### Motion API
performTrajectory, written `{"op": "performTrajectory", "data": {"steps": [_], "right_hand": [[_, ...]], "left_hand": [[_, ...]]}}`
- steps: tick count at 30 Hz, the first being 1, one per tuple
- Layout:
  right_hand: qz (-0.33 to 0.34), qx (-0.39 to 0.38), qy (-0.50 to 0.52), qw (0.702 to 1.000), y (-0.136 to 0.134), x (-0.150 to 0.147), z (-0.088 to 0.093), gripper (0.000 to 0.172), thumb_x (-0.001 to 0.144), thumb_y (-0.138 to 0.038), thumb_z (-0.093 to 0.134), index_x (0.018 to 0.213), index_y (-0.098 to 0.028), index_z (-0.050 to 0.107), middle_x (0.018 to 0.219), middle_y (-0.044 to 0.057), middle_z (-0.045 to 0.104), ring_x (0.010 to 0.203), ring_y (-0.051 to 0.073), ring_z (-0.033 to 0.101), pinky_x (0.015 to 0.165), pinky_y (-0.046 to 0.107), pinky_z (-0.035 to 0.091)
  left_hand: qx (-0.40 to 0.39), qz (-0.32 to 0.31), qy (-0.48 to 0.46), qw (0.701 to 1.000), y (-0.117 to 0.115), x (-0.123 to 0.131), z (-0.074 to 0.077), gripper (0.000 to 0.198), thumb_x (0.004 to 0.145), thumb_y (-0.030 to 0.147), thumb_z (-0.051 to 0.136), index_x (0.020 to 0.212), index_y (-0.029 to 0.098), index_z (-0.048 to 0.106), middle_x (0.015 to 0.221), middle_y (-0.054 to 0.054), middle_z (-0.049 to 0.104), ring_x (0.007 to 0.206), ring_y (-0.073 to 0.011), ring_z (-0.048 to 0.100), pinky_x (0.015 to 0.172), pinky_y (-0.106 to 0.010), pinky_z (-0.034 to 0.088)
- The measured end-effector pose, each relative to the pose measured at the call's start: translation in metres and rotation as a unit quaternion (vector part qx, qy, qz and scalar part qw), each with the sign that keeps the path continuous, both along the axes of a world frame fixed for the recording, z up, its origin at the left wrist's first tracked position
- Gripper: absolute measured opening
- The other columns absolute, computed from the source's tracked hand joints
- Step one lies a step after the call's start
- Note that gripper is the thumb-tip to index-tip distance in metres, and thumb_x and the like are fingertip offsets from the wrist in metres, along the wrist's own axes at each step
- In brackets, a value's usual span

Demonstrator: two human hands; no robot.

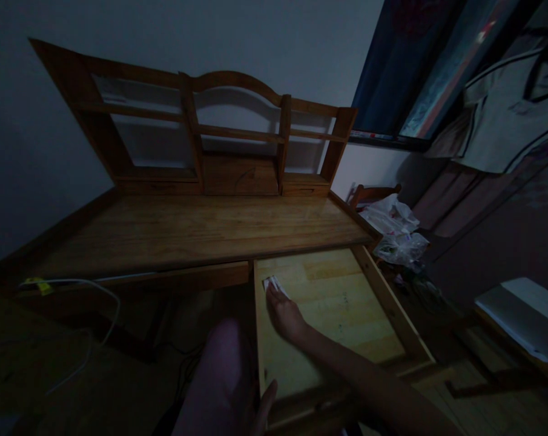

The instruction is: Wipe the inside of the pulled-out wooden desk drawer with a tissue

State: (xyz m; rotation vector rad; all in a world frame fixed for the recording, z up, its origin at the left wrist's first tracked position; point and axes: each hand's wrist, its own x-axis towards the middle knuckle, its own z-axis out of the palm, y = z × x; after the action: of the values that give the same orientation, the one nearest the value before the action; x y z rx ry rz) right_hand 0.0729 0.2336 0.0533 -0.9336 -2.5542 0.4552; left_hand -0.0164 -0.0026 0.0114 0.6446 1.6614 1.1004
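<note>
Inside the pulled-out wooden drawer (328,309), my right hand (288,315) presses a small folded white cloth (274,282) against the bottom board near the far left corner. The fingers are closed over it and partly hide it; whether it is fabric or paper is hard to make out. My left hand (265,404) is at the drawer's near left corner, close to the side wall, with a finger stretched out and the rest of the hand mostly hidden. Small dark marks show on the drawer bottom.
Behind the drawer stands a wooden desk (201,227) with a shelf unit (240,136). A white cable (114,309) with a yellow tag hangs at the left. My knee (226,351) is beside the drawer. Plastic bags (394,230) sit on a chair at right, near a grey-white flat object (523,315).
</note>
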Motion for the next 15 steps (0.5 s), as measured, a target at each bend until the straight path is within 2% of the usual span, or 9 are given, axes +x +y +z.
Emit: {"op": "performTrajectory", "data": {"steps": [2,5,9,12,15], "right_hand": [[0.048,-0.017,0.007,0.999,-0.003,-0.003,0.003,0.100,0.082,0.007,0.048,0.177,-0.013,0.022,0.180,0.020,0.026,0.169,0.029,0.022,0.133,0.052,0.038],[0.121,-0.034,0.007,0.992,-0.004,0.006,0.007,0.105,0.077,0.007,0.052,0.176,-0.014,0.024,0.180,0.019,0.026,0.168,0.029,0.022,0.136,0.053,0.033],[0.191,-0.055,-0.024,0.980,-0.003,0.031,0.013,0.111,0.072,0.008,0.051,0.177,-0.016,0.022,0.181,0.016,0.027,0.167,0.027,0.026,0.136,0.049,0.032],[0.193,-0.066,-0.019,0.979,0.000,0.055,0.015,0.112,0.072,0.008,0.049,0.177,-0.024,0.025,0.180,0.010,0.029,0.166,0.025,0.030,0.135,0.048,0.033],[0.135,-0.061,0.011,0.989,0.008,0.085,0.013,0.109,0.073,0.007,0.049,0.175,-0.026,0.031,0.178,0.009,0.033,0.165,0.025,0.033,0.135,0.050,0.033]], "left_hand": [[0.003,0.010,-0.005,1.000,0.001,0.000,0.003,0.062,0.089,0.071,0.068,0.124,0.020,0.077,0.169,-0.012,0.055,0.166,-0.0378,0.036,0.141,-0.046,0.019],[-0.006,0.030,-0.015,0.999,0.004,0.002,0.004,0.063,0.085,0.066,0.074,0.129,0.020,0.074,0.165,-0.013,0.060,0.164,-0.0348,0.041,0.139,-0.042,0.028],[-0.024,0.028,-0.015,0.999,0.006,0.005,-0.001,0.065,0.084,0.066,0.073,0.128,0.018,0.074,0.164,-0.015,0.060,0.164,-0.0356,0.041,0.139,-0.040,0.025],[-0.005,0.029,0.005,1.000,0.005,0.008,-0.005,0.068,0.089,0.063,0.065,0.132,0.011,0.072,0.166,-0.022,0.056,0.164,-0.0384,0.039,0.140,-0.042,0.021],[0.004,0.038,0.011,0.999,0.006,0.010,-0.006,0.072,0.091,0.058,0.062,0.142,0.008,0.065,0.167,-0.021,0.054,0.166,-0.0352,0.037,0.139,-0.038,0.022]]}}
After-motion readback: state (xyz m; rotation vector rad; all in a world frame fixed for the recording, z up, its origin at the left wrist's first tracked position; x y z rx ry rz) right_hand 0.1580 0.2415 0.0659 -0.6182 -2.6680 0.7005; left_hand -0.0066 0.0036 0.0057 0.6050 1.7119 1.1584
